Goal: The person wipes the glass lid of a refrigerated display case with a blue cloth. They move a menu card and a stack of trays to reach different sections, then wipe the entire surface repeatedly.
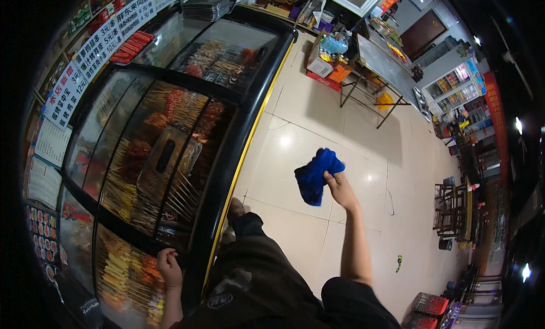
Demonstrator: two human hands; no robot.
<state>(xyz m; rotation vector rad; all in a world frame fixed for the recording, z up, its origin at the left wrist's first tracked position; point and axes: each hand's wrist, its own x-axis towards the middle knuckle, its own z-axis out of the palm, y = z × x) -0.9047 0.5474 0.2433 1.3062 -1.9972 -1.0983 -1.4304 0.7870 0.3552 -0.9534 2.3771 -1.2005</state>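
My right hand (339,188) grips a crumpled blue cloth (317,175) and holds it out above the tiled floor. Part of the cloth hangs down free of my fingers. To the left, my left hand (169,264) is curled into a loose fist over the near end of a display freezer (255,80) with a black frame; whether it touches the glass is unclear. Under the freezer's glass lie many skewers (117,282) of food in rows. A clear plastic lid or tray with a black handle (166,155) lies among them.
Stacked metal trays (205,6) and a red tray of sausages (134,47) rest on the freezer's far side, by a printed sign. Ahead stand a metal folding table (379,60) and boxes of goods (321,60). Wooden stools (447,207) and red crates (428,305) are at right.
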